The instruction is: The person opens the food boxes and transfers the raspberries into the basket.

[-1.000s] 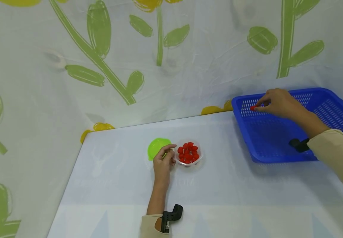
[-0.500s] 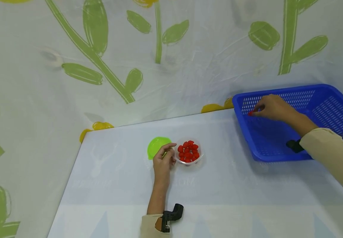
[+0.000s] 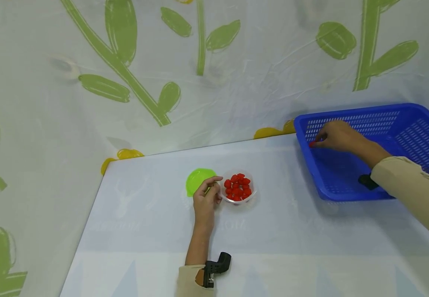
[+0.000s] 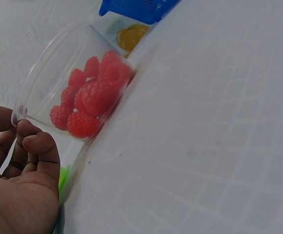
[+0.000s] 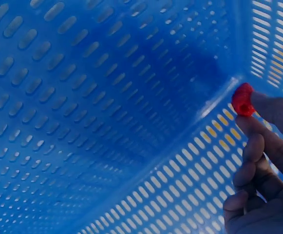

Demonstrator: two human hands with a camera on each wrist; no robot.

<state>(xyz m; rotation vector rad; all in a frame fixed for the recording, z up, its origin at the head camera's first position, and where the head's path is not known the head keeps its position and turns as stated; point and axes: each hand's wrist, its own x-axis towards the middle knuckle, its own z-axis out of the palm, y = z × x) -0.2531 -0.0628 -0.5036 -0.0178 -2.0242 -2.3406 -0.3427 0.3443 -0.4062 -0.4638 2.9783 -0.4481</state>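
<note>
Between thumb and finger, my right hand (image 3: 338, 136) pinches a red raspberry (image 5: 243, 100) inside the blue basket (image 3: 351, 192), near its left end wall. My left hand (image 3: 205, 200) grips the rim of a clear plastic bowl (image 4: 39, 63), seen close up in the left wrist view. Several raspberries (image 4: 90, 97) lie in the bowl, which stands on the white table. A bright green lid-like piece (image 3: 197, 179) lies behind my left hand and is partly covered by it.
The white table (image 3: 273, 231) runs back to a pale wall sheet (image 3: 259, 74) printed with green leaves. Slotted side walls rise around the basket at the right. Black wrist mounts (image 3: 216, 266) sit on both sleeves.
My right hand has lowered into the basket with the raspberry, moving slightly left. The left hand keeps its hold on the bowl rim. The head view has shifted a little.
</note>
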